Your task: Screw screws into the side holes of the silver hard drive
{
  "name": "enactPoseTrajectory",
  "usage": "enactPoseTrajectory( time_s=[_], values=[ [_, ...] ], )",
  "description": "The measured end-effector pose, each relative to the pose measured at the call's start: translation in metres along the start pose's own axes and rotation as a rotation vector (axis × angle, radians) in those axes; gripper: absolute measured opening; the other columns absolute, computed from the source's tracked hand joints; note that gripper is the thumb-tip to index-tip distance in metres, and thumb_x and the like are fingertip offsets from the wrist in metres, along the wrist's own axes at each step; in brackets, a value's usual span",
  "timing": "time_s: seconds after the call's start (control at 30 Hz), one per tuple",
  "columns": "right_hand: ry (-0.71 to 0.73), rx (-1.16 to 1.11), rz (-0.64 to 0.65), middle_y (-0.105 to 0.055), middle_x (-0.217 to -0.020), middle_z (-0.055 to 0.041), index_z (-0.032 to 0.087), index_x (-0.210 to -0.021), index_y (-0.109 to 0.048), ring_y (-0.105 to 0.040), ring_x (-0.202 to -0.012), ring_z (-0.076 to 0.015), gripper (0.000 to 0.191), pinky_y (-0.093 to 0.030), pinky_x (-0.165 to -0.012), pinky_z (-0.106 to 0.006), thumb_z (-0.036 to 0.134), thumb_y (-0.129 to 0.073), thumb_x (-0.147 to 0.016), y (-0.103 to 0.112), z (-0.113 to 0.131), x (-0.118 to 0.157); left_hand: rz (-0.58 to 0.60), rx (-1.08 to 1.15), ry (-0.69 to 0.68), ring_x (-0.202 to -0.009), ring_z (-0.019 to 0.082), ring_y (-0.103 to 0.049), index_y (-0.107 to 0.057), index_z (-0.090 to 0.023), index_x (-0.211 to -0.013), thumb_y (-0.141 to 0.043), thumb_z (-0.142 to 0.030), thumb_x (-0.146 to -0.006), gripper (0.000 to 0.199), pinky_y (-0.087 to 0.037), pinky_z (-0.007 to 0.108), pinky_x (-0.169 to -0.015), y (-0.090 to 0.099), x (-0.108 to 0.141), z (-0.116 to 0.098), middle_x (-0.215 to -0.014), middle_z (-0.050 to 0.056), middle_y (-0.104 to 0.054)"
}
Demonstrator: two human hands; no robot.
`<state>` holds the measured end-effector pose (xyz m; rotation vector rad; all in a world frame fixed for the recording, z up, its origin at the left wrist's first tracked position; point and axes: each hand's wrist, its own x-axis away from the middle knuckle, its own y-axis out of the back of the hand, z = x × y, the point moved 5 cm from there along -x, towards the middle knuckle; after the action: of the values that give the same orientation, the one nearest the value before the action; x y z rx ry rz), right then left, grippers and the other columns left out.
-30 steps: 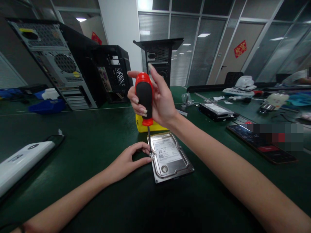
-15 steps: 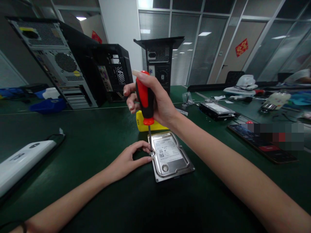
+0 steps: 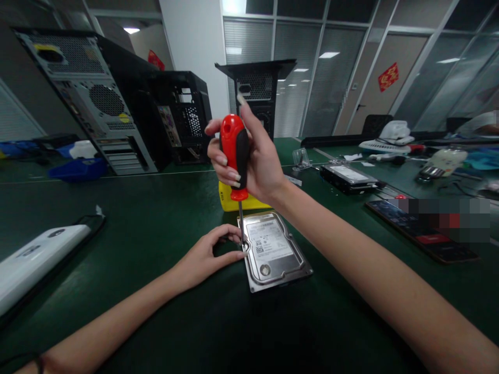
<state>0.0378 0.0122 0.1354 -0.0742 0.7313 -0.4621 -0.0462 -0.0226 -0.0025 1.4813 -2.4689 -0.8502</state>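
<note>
A green tabletop (image 3: pixel 156 208) spreads beneath both hands. Beyond the left hand (image 3: pixel 205 257), to its left, stands a desktop computer tower (image 3: pixel 88 106), rear panel showing. The right hand (image 3: pixel 261 161), raised above the left, wraps its fingers around a red-and-black screwdriver (image 3: pixel 234 148), thumb up. Its shaft runs down beside the left hand's fingertips to the edge of a hard disk drive (image 3: pixel 273 252), flat, label up, just right of the loosely curved left hand; whether that hand grips it, I cannot tell.

The green table (image 3: pixel 163 202) carries a hard drive (image 3: pixel 273 252), phone (image 3: pixel 413 231), computer cases (image 3: pixel 132 98) and perhaps a yellow box (image 3: pixel 252 204).
</note>
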Motion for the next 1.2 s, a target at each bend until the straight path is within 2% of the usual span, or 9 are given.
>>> enactPoseTrajectory(
  time_s=[0.2,0.4,0.47,0.53,0.63,0.77,0.93,1.2],
  values=[
    [-0.03,-0.013,-0.002,-0.041,-0.063,0.0033,0.015,-0.085,-0.046,-0.038,-0.043,-0.0035,0.039,-0.029,-0.041,-0.017,0.049,-0.027,-0.091,-0.0002,-0.0008,-0.0001,0.006,-0.006,0.009,-0.1,0.02,-0.052,-0.053,-0.018,-0.107,-0.063,-0.032,-0.08,0.032,-0.04,0.033,-0.092,0.0001,-0.0001,-0.0007,-0.102,0.004,-0.057],
    [0.005,0.032,-0.104,-0.052,-0.073,0.0006,0.016,-0.082,-0.046,-0.053,-0.054,-0.007,0.034,-0.044,-0.05,-0.02,0.05,-0.047,-0.083,0.0036,-0.0014,-0.0013,0.015,-0.017,0.012,-0.1,0.02,-0.052,-0.053,-0.019,-0.107,-0.063,-0.034,-0.081,0.032,-0.04,0.034,-0.093,0.001,-0.0004,0.0006,-0.103,0.003,-0.056],
    [-0.016,0.083,-0.108,-0.052,-0.071,0.0002,0.016,-0.077,-0.047,-0.05,-0.051,-0.0059,0.035,-0.041,-0.045,-0.018,0.05,-0.046,-0.083,0.0036,-0.0027,-0.0014,0.016,-0.02,0.015,-0.1,0.02,-0.052,-0.053,-0.019,-0.107,-0.063,-0.034,-0.081,0.032,-0.04,0.034,-0.092,0.0009,-0.0003,0.0003,-0.102,0.003,-0.056],
    [-0.038,0.143,-0.099,-0.05,-0.066,0.0003,0.015,-0.071,-0.047,-0.044,-0.044,-0.004,0.04,-0.032,-0.038,-0.016,0.053,-0.045,-0.082,0.0031,-0.0037,-0.0012,0.013,-0.023,0.015,-0.099,0.02,-0.052,-0.053,-0.019,-0.107,-0.063,-0.034,-0.08,0.032,-0.04,0.034,-0.092,0.0006,-0.0002,-0.0002,-0.101,0.003,-0.056],
    [-0.027,0.157,-0.1,-0.047,-0.058,0.0024,0.017,-0.072,-0.045,-0.037,-0.038,-0.0034,0.039,-0.024,-0.034,-0.016,0.055,-0.045,-0.082,0.0029,-0.0029,-0.0005,0.007,-0.019,0.015,-0.1,0.02,-0.052,-0.053,-0.019,-0.107,-0.063,-0.034,-0.08,0.032,-0.04,0.034,-0.092,0.0,-0.0004,-0.0005,-0.102,0.003,-0.056],
    [-0.042,0.052,-0.068,-0.04,-0.055,0.0056,0.019,-0.081,-0.044,-0.034,-0.037,-0.0033,0.034,-0.023,-0.035,-0.015,0.052,-0.04,-0.085,0.0013,-0.0023,0.0003,0.007,-0.008,0.017,-0.1,0.02,-0.052,-0.053,-0.019,-0.107,-0.063,-0.033,-0.08,0.032,-0.04,0.033,-0.092,-0.0003,-0.0004,-0.0001,-0.103,0.003,-0.057],
    [-0.051,-0.038,-0.007,-0.037,-0.052,0.0048,0.016,-0.079,-0.049,-0.032,-0.035,-0.0033,0.052,-0.021,-0.035,-0.017,0.061,-0.024,-0.086,-0.0003,0.0001,0.0002,0.005,-0.019,0.016,-0.1,0.02,-0.052,-0.053,-0.019,-0.108,-0.063,-0.034,-0.08,0.033,-0.04,0.034,-0.092,0.0002,-0.0004,0.0,-0.103,0.004,-0.057],
    [-0.031,-0.078,0.005,-0.042,-0.058,0.0028,0.015,-0.072,-0.048,-0.038,-0.04,-0.0034,0.043,-0.025,-0.037,-0.016,0.053,-0.035,-0.087,-0.0003,0.0003,0.0011,-0.002,-0.033,0.015,-0.1,0.02,-0.053,-0.053,-0.02,-0.108,-0.062,-0.035,-0.08,0.033,-0.04,0.035,-0.093,0.002,-0.0003,-0.0019,-0.103,0.003,-0.057]
  ],
)
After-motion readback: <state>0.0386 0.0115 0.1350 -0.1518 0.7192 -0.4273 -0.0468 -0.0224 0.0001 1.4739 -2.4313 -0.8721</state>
